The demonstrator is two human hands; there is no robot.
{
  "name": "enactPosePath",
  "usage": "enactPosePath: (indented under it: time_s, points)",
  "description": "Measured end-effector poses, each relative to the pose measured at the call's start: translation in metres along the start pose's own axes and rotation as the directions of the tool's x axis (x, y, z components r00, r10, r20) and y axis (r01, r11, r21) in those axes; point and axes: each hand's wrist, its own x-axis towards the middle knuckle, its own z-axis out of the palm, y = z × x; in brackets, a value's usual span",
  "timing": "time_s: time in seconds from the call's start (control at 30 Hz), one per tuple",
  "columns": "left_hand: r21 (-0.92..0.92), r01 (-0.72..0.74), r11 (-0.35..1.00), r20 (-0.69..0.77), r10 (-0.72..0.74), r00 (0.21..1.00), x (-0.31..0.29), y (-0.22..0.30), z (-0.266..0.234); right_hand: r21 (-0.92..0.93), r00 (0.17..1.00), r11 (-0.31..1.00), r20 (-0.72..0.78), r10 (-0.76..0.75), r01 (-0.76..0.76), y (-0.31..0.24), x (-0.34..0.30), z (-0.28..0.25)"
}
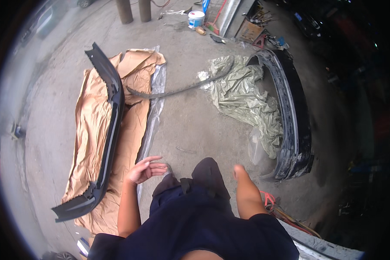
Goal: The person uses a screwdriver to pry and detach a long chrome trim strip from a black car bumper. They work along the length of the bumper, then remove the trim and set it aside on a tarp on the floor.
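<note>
My left hand hangs in the air with its fingers stretched apart, holding nothing. It is nearest the right edge of a sheet of brown paper on the floor. A long black car bumper with bent-back ends lies on that paper. My right hand hangs beside my right leg, its fingers mostly hidden by the angle. To its right, a second dark bumper rests on the floor, its edge scuffed and grey. A thin curved dark strip stretches between the paper and a crumpled greenish plastic sheet.
Clear plastic film runs along the paper's right side. Farther off stand two cylinders, a white bucket and a cardboard box. Red and yellow hoses lie at lower right, by a pale ledge.
</note>
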Motion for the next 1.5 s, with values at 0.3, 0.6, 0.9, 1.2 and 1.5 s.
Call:
enactPosePath:
  time_s: [0.3, 0.6, 0.9, 1.2, 1.5]
  points:
    - [-0.634, 0.173, 0.754, -0.743, -0.531, -0.408, -0.344, -0.264, -0.104, -0.235, 0.887, 0.941, 0.337, 0.314, -0.244, 0.337, -0.088, -0.069]
    - [-0.073, 0.792, 0.607, -0.971, -0.224, 0.082, -0.030, -0.126, -0.120, -0.201, 0.910, 0.970, 0.413, -0.041, 0.135, 0.199, -0.026, -0.064]
    - [0.951, 0.022, 0.310, -0.258, 0.748, 0.612, 0.250, 0.200, 0.139, 0.623, 0.694, 0.715, 0.361, -0.623, 0.318, -0.107, 0.018, -0.194]
    - [0.034, 0.991, 0.130, -0.879, -0.469, 0.091, 0.113, 0.011, -0.107, 0.304, 0.862, 0.818, 0.309, 0.401, -0.489, 0.098, 0.031, -0.086]
    - [-0.333, 0.856, 0.395, -0.812, -0.581, -0.048, 0.133, 0.052, -0.191, 0.128, 0.756, 0.826, 0.498, 0.425, -0.549, 0.079, -0.099, -0.045]
